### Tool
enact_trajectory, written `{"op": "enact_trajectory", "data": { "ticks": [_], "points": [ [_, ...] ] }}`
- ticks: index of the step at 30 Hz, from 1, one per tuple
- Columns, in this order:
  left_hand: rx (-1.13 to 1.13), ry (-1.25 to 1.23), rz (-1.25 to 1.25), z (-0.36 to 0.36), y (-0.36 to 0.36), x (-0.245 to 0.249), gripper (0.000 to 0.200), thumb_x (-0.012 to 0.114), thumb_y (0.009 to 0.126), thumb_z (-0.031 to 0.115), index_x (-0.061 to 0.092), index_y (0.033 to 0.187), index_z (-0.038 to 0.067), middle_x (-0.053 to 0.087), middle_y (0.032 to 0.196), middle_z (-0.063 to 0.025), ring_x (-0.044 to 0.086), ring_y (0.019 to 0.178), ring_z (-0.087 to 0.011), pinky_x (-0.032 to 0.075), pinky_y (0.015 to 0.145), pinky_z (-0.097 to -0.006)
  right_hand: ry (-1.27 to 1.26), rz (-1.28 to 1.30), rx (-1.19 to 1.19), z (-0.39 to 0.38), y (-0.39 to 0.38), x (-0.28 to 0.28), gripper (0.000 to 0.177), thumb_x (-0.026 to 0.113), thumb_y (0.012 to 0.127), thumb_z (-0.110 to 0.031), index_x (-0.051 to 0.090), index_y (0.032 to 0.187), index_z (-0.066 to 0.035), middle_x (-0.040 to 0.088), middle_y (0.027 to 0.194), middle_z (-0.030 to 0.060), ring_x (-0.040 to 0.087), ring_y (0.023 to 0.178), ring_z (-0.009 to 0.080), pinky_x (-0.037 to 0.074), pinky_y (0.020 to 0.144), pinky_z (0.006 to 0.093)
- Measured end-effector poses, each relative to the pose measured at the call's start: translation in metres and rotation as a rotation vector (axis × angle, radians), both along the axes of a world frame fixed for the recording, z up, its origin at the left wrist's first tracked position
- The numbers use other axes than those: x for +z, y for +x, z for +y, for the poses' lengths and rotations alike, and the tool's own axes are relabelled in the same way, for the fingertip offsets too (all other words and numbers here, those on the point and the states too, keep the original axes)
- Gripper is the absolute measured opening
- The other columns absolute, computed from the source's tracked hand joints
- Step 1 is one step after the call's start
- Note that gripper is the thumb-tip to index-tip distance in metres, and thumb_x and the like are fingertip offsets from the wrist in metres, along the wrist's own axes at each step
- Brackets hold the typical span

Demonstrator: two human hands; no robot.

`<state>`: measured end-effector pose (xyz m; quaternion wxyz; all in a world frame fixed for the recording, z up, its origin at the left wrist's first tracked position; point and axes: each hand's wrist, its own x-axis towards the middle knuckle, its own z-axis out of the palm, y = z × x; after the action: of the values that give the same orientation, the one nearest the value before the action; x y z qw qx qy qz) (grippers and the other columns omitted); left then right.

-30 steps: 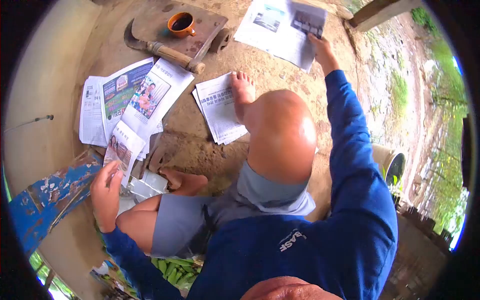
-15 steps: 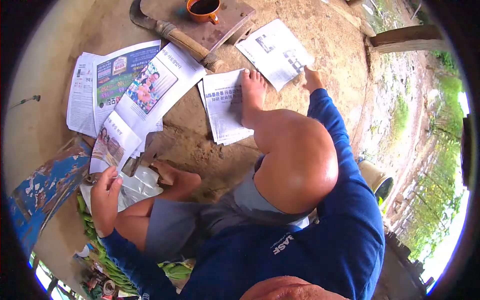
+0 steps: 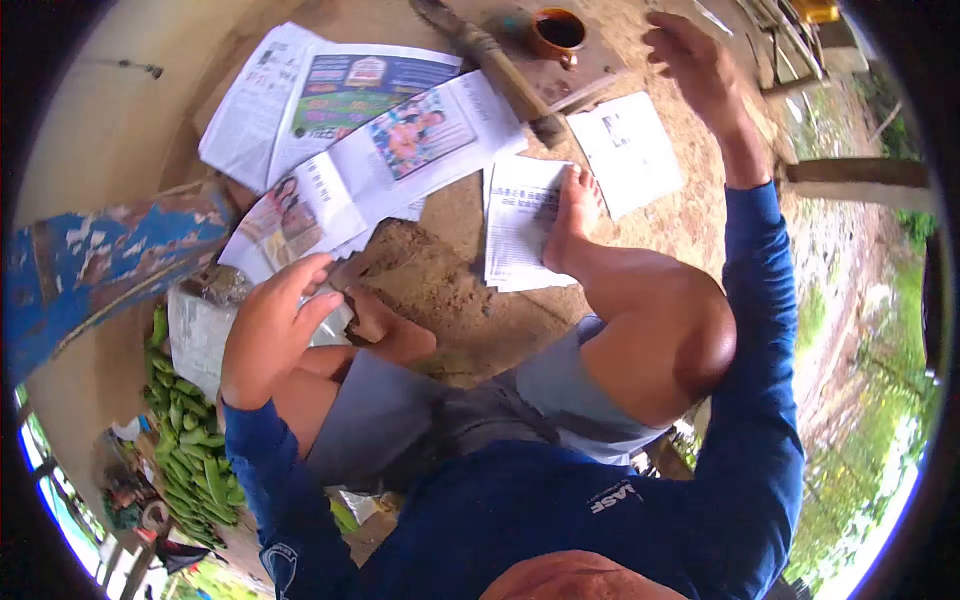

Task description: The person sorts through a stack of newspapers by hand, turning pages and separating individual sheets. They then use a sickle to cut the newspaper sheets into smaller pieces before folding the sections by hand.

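My left hand (image 3: 277,328) hovers over my bent leg, just below a folded newspaper sheet with a photo (image 3: 285,215). Its fingers are stretched out with the thumb apart, and nothing shows in them. My right hand (image 3: 695,72), slightly blurred, is raised at the upper right with fingers apart, holding nothing. Below it a single printed sheet (image 3: 630,155) lies on the ground. My bare foot (image 3: 575,215) rests at the edge of a stack of newspaper pieces (image 3: 515,235). More newspaper sheets (image 3: 250,110) spread at the upper left, one with a flower picture (image 3: 420,132).
A blade with a wooden handle (image 3: 510,80) lies beside a board (image 3: 605,80) carrying an orange cup (image 3: 557,35) of dark liquid. A blue peeling beam (image 3: 115,265), a clear plastic bag (image 3: 195,340) and a heap of long green produce (image 3: 195,450) are on the left.
My right hand has left the single sheet and risen up and to the right. My left hand has come off the folded sheet's edge, fingers now extended. The whole view has shifted.
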<state>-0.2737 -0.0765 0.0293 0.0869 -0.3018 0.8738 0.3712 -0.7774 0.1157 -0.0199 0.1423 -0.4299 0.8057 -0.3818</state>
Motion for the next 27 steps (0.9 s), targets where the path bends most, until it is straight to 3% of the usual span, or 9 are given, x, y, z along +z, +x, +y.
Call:
{"op": "enact_trajectory", "data": {
  "ticks": [2,4,6,8,12,15,18,22,27],
  "points": [
    [-0.053,-0.040,0.009,-0.003,0.004,-0.004,0.042,0.068,0.091,0.021,0.059,0.127,0.002,0.068,0.110,-0.0209,0.066,0.100,-0.0364,0.052,0.084,-0.0420,-0.036,0.084,0.278,-0.044,0.036,-0.002,0.036,0.061,0.097,-0.018,0.060,0.130,-0.005,0.072,0.105,0.0079,0.068,0.090,0.0150,0.054,0.075,0.0288],
    [-0.078,-0.057,0.006,-0.003,0.005,-0.005,0.042,0.067,0.091,0.024,0.059,0.126,0.004,0.068,0.109,-0.0216,0.065,0.101,-0.0388,0.051,0.083,-0.0451,0.003,0.650,0.585,-0.091,0.096,-0.003,0.028,0.061,0.097,-0.020,0.065,0.123,-0.011,0.071,0.098,0.0146,0.070,0.083,0.0270,0.056,0.077,0.0368],
    [-0.113,-0.097,-0.036,-0.002,0.006,-0.009,0.040,0.066,0.090,0.025,0.059,0.124,0.004,0.068,0.108,-0.0214,0.065,0.100,-0.0389,0.051,0.083,-0.0464,0.355,0.367,0.642,-0.125,0.150,-0.024,0.034,0.064,0.093,-0.021,0.065,0.125,-0.012,0.070,0.113,0.0154,0.069,0.095,0.0330,0.055,0.085,0.0389],
    [-0.137,-0.111,-0.093,-0.004,0.008,-0.006,0.046,0.067,0.089,0.029,0.060,0.127,0.004,0.068,0.110,-0.0212,0.065,0.099,-0.0394,0.052,0.084,-0.0460,0.277,0.289,0.802,-0.143,0.177,-0.075,0.054,0.071,0.084,-0.030,0.060,0.130,-0.003,0.060,0.133,0.0202,0.060,0.119,0.0346,0.050,0.099,0.0401],
    [-0.167,-0.158,-0.123,-0.005,0.016,-0.009,0.045,0.066,0.088,0.029,0.059,0.126,0.005,0.068,0.113,-0.0199,0.065,0.100,-0.0388,0.052,0.085,-0.0477,0.324,0.520,0.809,-0.170,0.240,-0.107,0.078,0.073,0.081,-0.037,0.045,0.146,-0.006,0.037,0.155,0.0194,0.042,0.137,0.0387,0.039,0.110,0.0496],
    [-0.207,-0.187,-0.044,-0.005,0.029,-0.023,0.045,0.066,0.088,0.029,0.058,0.126,0.006,0.068,0.112,-0.0193,0.065,0.100,-0.0386,0.052,0.084,-0.0481,0.260,0.533,0.693,-0.190,0.267,-0.113,0.075,0.073,0.082,-0.038,0.047,0.144,-0.007,0.041,0.152,0.0175,0.041,0.138,0.0373,0.039,0.110,0.0513],
    [-0.193,-0.230,0.062,-0.004,0.034,-0.023,0.029,0.067,0.087,0.023,0.057,0.106,0.004,0.067,0.090,-0.0175,0.065,0.089,-0.0381,0.051,0.075,-0.0496,0.293,0.515,0.684,-0.207,0.283,-0.108,0.067,0.074,0.081,-0.036,0.052,0.138,-0.008,0.049,0.143,0.0139,0.045,0.133,0.0369,0.041,0.106,0.0533],
    [-0.176,-0.190,-0.088,-0.014,0.033,-0.010,0.044,0.067,0.088,0.030,0.059,0.124,0.007,0.068,0.112,-0.0188,0.065,0.103,-0.0381,0.052,0.084,-0.0486,0.476,0.518,0.635,-0.224,0.292,-0.090,0.055,0.077,0.076,-0.030,0.062,0.125,-0.010,0.059,0.129,0.0152,0.055,0.122,0.0359,0.047,0.099,0.0497],
    [-0.063,-0.219,-0.103,-0.028,0.031,-0.007,0.046,0.068,0.087,0.030,0.058,0.126,0.008,0.067,0.114,-0.0195,0.064,0.106,-0.0379,0.051,0.087,-0.0485,0.172,0.322,0.692,-0.240,0.273,-0.112,0.039,0.073,0.078,-0.029,0.069,0.110,-0.009,0.070,0.103,0.0145,0.066,0.104,0.0337,0.054,0.087,0.0468]
  ]
}}
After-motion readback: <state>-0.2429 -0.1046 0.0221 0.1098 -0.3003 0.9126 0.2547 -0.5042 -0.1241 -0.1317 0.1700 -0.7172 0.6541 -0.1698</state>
